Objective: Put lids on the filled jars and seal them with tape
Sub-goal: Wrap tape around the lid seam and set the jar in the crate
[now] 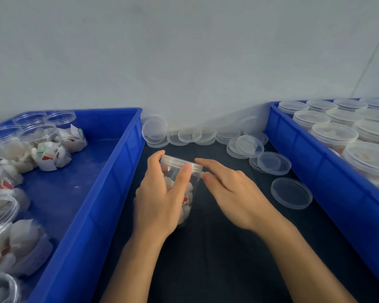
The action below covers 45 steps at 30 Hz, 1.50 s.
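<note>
Lidding step in hand, judged from the jar (179, 182) at centre of the dark worktop (228, 270), already wearing a clear lid (181, 164) on its mouth. Left hand (162, 200) wrapped round the jar body, thumb at the far side and fingers (184, 176) curled up to the lid rim, grasping firmly. Right hand (234, 191) just beside the lid at 3 o'clock, fingers stretched and relaxed, tips touching or nearly touching the rim, holding nothing; exact contact hard to tell. White wrapped pieces with red marks visible inside the jar. Spare lids (291, 193) scattered from 12 to 3 o'clock on the worktop. Left blue crate (109, 182) at 9 o'clock with open filled jars (37, 136); right blue crate (315, 162) at 2 o'clock with lidded jars (333, 134). No tape seen anywhere in view. Next move probably: twist or press the lid fully tight while keeping the jar steady, then find the tape for the seal.
</note>
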{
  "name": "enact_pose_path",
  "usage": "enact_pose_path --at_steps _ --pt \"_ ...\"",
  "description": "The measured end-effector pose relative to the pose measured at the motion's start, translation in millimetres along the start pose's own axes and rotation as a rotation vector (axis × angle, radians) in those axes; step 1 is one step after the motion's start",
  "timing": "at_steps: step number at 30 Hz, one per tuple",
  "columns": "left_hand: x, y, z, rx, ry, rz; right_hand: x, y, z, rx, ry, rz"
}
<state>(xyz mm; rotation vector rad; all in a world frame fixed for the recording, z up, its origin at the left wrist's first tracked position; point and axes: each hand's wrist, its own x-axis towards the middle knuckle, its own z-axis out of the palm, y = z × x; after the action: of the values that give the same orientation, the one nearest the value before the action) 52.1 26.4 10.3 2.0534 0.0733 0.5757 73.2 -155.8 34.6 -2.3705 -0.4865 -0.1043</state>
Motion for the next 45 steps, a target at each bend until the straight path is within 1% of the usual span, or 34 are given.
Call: enact_pose_path --at_steps 3,6,9,13,20,23,25,28,30,31,34,36,39,42,45 --pt "2.7 -5.4 -5.5 -0.129 -0.02 -0.042 0.2 1.9 -2.9 -0.001 0.017 -0.025" --pt "3.7 -8.4 -8.4 -0.234 -0.029 -0.068 1.3 0.7 -2.5 -0.065 0.039 -0.042" --pt "3.3 -8.8 -7.2 -0.3 -0.018 -0.081 1.8 1.7 -1.4 -0.095 0.053 -0.059" --pt "3.5 -10.0 -4.1 -0.406 -0.044 -0.112 2.6 5.0 0.3 -0.091 0.059 -0.063" --pt "5.6 -13.6 -6.2 -0.493 -0.119 -0.079 1.1 5.9 1.8 -0.116 0.032 -0.063" --pt "2.1 -11.5 -7.3 -0.418 -0.139 -0.068 1.9 5.7 2.0 -0.084 0.037 -0.057" --pt "-0.9 -7.5 -6.0 -0.298 -0.12 -0.057 1.5 6.6 2.6 -0.057 0.043 -0.055" --pt "-4.6 -0.7 -5.2 -0.009 0.018 0.001 0.1 5.4 3.3 -0.045 0.057 -0.05" --pt "-6.5 4.9 -4.6 0.1 0.101 0.046 -1.3 0.7 4.2 -0.085 0.087 -0.055" --pt "-7.7 7.1 -3.7 0.119 0.104 0.054 -2.3 -2.7 5.0 -0.122 0.104 -0.067" --pt "-8.7 7.5 -0.7 0.065 0.039 0.042 -4.2 -10.5 6.7 -0.243 0.143 -0.097" --pt "-7.4 4.0 -2.3 0.013 0.008 0.034 -4.4 -10.3 5.8 -0.212 0.12 -0.089" --pt "-4.3 -0.1 -7.3 -0.068 0.021 -0.004 -4.8 -8.3 2.5 -0.145 0.103 -0.098" --pt "-1.9 -2.8 -9.9 -0.134 0.024 -0.022 -3.9 -8.5 0.9 -0.208 0.133 -0.11" --pt "-0.9 -7.0 -10.4 -0.189 0.0 -0.02 -1.6 -5.0 1.4 -0.244 0.123 -0.113"
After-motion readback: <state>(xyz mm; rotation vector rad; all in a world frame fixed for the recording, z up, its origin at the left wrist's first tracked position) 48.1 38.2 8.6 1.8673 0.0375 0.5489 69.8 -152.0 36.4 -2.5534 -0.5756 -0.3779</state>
